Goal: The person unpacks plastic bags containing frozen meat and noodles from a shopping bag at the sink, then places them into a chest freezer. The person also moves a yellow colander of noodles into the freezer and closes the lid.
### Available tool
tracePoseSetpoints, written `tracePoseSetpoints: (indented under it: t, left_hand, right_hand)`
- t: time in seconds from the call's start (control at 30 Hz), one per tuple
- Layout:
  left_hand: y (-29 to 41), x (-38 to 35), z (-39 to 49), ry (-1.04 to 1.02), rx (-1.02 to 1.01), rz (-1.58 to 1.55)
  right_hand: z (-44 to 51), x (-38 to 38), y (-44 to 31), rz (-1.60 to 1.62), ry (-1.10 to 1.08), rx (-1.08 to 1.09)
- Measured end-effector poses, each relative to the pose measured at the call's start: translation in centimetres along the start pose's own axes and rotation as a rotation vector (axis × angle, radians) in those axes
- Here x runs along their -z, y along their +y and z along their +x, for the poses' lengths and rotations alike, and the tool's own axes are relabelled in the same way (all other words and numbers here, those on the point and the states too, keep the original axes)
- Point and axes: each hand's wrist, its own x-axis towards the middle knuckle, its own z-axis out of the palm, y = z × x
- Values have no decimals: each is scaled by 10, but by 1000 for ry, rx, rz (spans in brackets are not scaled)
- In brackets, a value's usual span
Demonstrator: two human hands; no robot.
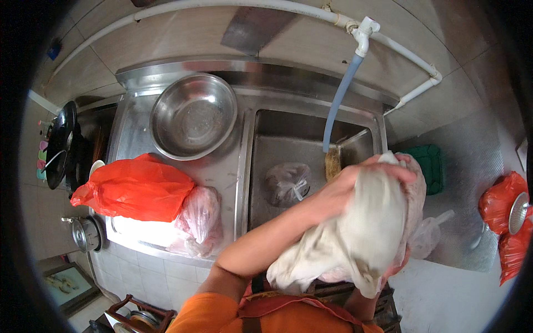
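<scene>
My left hand [354, 183] is closed on the upper part of a whitish, stained cloth [370, 220] that hangs down in front of my chest. Behind the cloth, at its right side, is a pale pinkish mass [412, 187], partly covered, which I cannot name for certain. The cloth hides my right hand; only part of that forearm [364, 304] shows below. To the left of the cloth, a knotted clear plastic bag [288, 183] with dark contents lies in the stainless steel sink [275, 147]. A brownish brush-like thing [332, 164] stands by the end of the blue-grey hose [342, 95].
A steel basin [193, 116], a red plastic bag [137, 189] and a clear bag of reddish contents [204, 216] occupy the left counter. A green plastic basket [429, 168] and more red bags [504, 202] are at the right. A wok [60, 145] is far left.
</scene>
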Motion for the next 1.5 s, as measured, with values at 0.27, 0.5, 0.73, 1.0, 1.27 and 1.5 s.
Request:
tracePoseSetpoints:
  t: [0.27,0.5,0.73,1.0,1.27,1.5]
  left_hand:
    - [-39,-31,-110,443,648,-273]
    - [31,-58,-139,270,553,538]
    - [71,-67,-158,75,686,928]
    - [74,-52,-186,-107,880,1346]
    - [6,-12,-209,31,1000,1344]
    - [193,-41,-216,-345,605,1879]
  right_hand:
    - [17,5,29,-37,23,158]
    - [31,9,38,-54,32,243]
    - [26,24,46,-115,43,257]
    - [0,98,29,-241,169,257]
    - [-78,186,17,-390,320,141]
    - [-213,208,46,-414,576,113]
